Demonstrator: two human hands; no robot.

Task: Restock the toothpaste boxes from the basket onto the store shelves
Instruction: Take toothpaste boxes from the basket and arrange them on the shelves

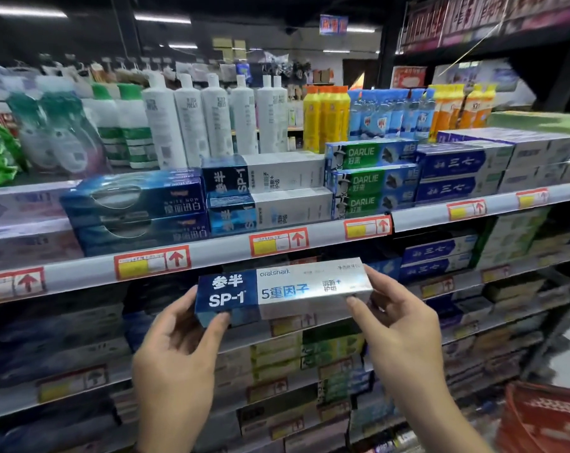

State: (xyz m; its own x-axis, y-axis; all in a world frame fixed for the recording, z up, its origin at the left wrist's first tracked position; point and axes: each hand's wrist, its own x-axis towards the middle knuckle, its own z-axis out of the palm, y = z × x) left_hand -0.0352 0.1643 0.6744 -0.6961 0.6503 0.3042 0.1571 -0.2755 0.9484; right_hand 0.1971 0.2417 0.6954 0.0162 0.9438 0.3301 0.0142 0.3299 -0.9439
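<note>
1. Store shelving (218,251): several tiers running left to right, each with a white front rail. The lower tiers are dim and blurred, packed with boxes whose labels cannot be read.

2. Top tier, rear row: green and white refill pouches (54,125) at the left, tall white bottles (192,122) in the middle, yellow bottles (322,116) to their right.

3. Top tier, front row, left to right: dark blue White Now boxes (136,197), stacked two high; SP-1 toothpaste boxes on the shelf (267,178), two high, blue at the left end and silver-white at the right; green Darlie boxes (371,181), three high; blue-and-white boxes (457,174), two high. Each stack touches the next.

4. Red basket (545,416): lower right corner, partly cut off by the frame edge; contents not visible.

5. Left hand (179,348): pinches the blue end of the held box, thumb on the front face near the lower corner, the other fingers curled behind it.

6. Right hand (398,325): pinches the silver end, thumb on the lower front edge, fingers curled over the top and end.

7. Held SP-1 toothpaste box (283,291): lengthwise and near level, left end slightly lower, label facing out. It sits in the air in front of the second tier, just below the top rail and under the matching SP-1 stack.

8. Price tags (278,241): red-framed, yellow panel, red up arrow, spaced along the rails.
</note>
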